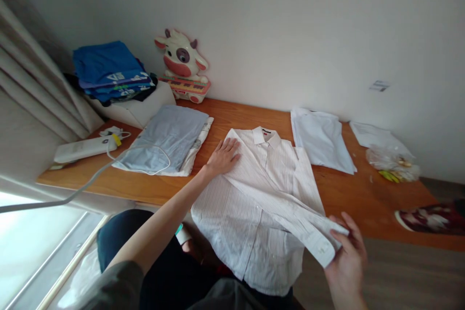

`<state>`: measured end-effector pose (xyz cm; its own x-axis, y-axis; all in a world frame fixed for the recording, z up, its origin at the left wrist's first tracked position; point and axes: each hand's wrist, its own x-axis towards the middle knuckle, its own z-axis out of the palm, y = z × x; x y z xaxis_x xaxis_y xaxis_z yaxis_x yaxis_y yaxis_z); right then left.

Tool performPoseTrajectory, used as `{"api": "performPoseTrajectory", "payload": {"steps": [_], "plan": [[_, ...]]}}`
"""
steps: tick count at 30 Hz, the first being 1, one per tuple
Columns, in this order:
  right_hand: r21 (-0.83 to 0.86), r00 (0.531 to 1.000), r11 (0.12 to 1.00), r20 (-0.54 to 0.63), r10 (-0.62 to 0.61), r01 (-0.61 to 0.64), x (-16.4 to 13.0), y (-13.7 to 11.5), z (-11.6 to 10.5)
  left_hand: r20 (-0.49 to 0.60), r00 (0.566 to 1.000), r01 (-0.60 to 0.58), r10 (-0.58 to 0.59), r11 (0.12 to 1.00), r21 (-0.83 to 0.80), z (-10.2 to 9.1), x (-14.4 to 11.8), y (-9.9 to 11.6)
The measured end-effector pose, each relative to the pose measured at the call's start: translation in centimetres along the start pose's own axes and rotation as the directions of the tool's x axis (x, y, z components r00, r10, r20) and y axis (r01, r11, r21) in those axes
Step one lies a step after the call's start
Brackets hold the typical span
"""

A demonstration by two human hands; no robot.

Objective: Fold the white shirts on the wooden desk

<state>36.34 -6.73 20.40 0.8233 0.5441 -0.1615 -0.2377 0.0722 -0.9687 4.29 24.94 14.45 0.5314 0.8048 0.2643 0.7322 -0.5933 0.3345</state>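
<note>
Left hand [222,156]: fingers spread flat, pressing the shoulder of the white striped shirt [261,203]. Right hand [347,256]: fingers pinched on the sleeve cuff [323,244]. Shirt lies buttoned, front up, on the wooden surface [363,198], hem overhanging the near edge.

Cow toy [182,60] stands against wall on wooden table [240,114]. Blue clothes pile [109,71] on white box [140,106] at left. Folded light-blue garment [169,138] beside white device [82,148]. Folded white shirt [321,139] and plastic bag [392,162] at right.

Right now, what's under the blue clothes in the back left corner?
The blue clothes sit on darker folded garments, all stacked on a white box. What the box holds cannot be seen.
</note>
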Motion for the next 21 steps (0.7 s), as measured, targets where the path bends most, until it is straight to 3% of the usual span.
{"api": "performPoseTrajectory", "payload": {"steps": [2,4,6,7,8,9,10,11,12,13,15,17,18,21], "plan": [[-0.058,0.998,0.997,0.054,-0.045,0.049,-1.0,0.4,-0.5,0.006,1.000,0.018,-0.018,0.998,0.065,0.2,0.1,0.2],[-0.170,0.965,0.963,0.194,-0.177,0.211,-3.0,-0.5,-0.7,0.003,0.999,0.041,-0.041,0.995,0.089,0.3,0.1,0.4],[-0.305,0.852,0.839,0.428,-0.303,0.452,-5.6,-2.0,-0.2,0.001,0.998,0.056,-0.056,0.993,0.100,0.4,0.0,0.5],[-0.331,0.745,0.742,0.583,-0.325,0.583,-7.0,-2.7,0.5,-0.002,0.998,0.058,-0.058,0.993,0.104,0.4,0.0,0.6],[-0.283,0.590,0.648,0.741,-0.321,0.707,-8.5,-3.2,1.6,-0.006,0.998,0.059,-0.058,0.993,0.105,0.4,0.0,0.7],[-0.178,0.403,0.572,0.867,-0.294,0.801,-10.0,-3.5,3.0,-0.011,0.998,0.056,-0.055,0.994,0.099,0.3,0.1,0.8],[-0.017,0.181,0.531,0.949,-0.259,0.847,-11.5,-3.5,4.7,-0.015,0.999,0.048,-0.047,0.996,0.076,0.1,0.3,0.9],[0.162,-0.026,0.513,0.965,-0.262,0.843,-13.0,-3.1,6.6,-0.027,0.999,0.040,-0.039,0.999,0.022,-0.3,0.4,1.0],[0.259,-0.156,0.502,0.959,-0.238,0.825,-14.3,-2.4,8.5,-0.047,0.998,0.034,-0.036,0.998,-0.054,-0.7,0.5,1.1],[0.321,-0.250,0.486,0.946,-0.206,0.813,-15.6,-1.5,10.4,-0.072,0.997,0.030,-0.040,0.990,-0.136,-1.4,0.5,1.1],[0.369,-0.346,0.436,0.929,-0.135,0.821,-17.7,0.8,13.6,-0.132,0.988,0.048,-0.085,0.963,-0.265,-3.0,-0.3,1.2],[0.389,-0.389,0.385,0.918,-0.081,0.837,-19.3,3.0,15.7,-0.205,0.950,0.127,-0.235,0.892,-0.433,-4.8,-2.7,1.5],[0.395,-0.402,0.367,0.913,-0.062,0.842,-19.8,3.8,16.4,-0.230,0.913,0.165,-0.338,0.820,-0.549,-5.6,-4.6,1.7],[0.427,-0.453,0.358,0.891,-0.012,0.830,-21.0,5.6,17.5,-0.182,0.761,0.142,-0.622,0.435,-0.889,-7.1,-12.6,2.8]]}}
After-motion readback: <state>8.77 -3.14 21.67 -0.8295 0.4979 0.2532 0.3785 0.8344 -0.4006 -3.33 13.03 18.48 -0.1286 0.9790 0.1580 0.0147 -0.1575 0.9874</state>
